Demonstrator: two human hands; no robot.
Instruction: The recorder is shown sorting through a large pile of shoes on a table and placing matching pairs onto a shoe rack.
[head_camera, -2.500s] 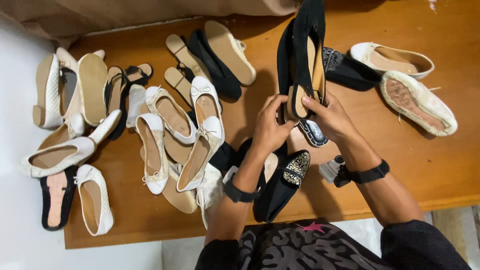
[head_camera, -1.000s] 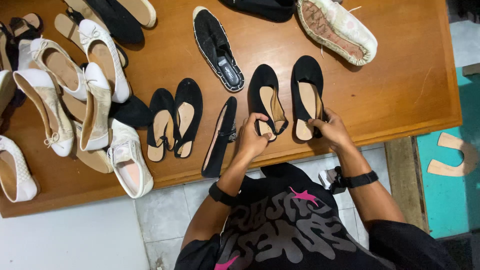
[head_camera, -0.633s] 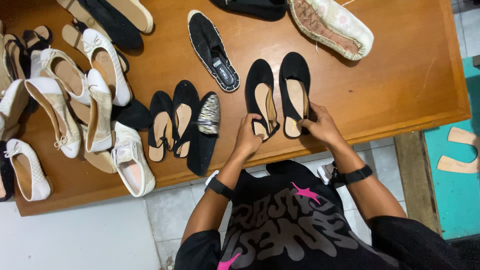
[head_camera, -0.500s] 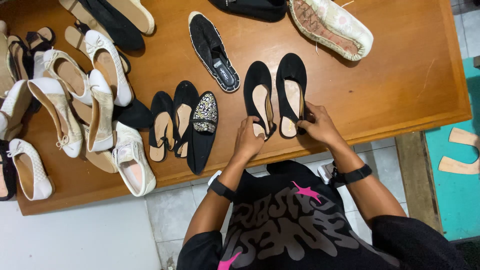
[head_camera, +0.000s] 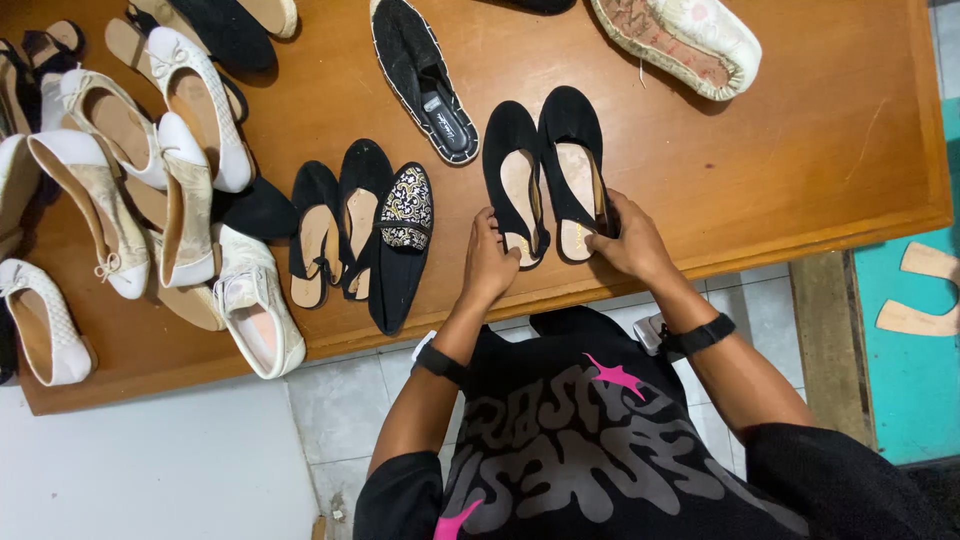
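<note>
— What do the hands hold?
— The left hand (head_camera: 490, 262) and right hand (head_camera: 625, 238) each clasp the heel of a black flat shoe (head_camera: 514, 180), (head_camera: 574, 165), side by side on the desk (head_camera: 830, 150).
— Their look?
— Matte black, tan insoles, toes pointing away.

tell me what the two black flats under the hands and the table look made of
Black flats: the uppers look like matte fabric or suede, dull with no shine, though which one is hard to tell; the insoles look like smooth tan leather or a synthetic. Left hand and right hand rest at their heels. Table: varnished brown wood, with visible grain and a soft sheen.
</note>
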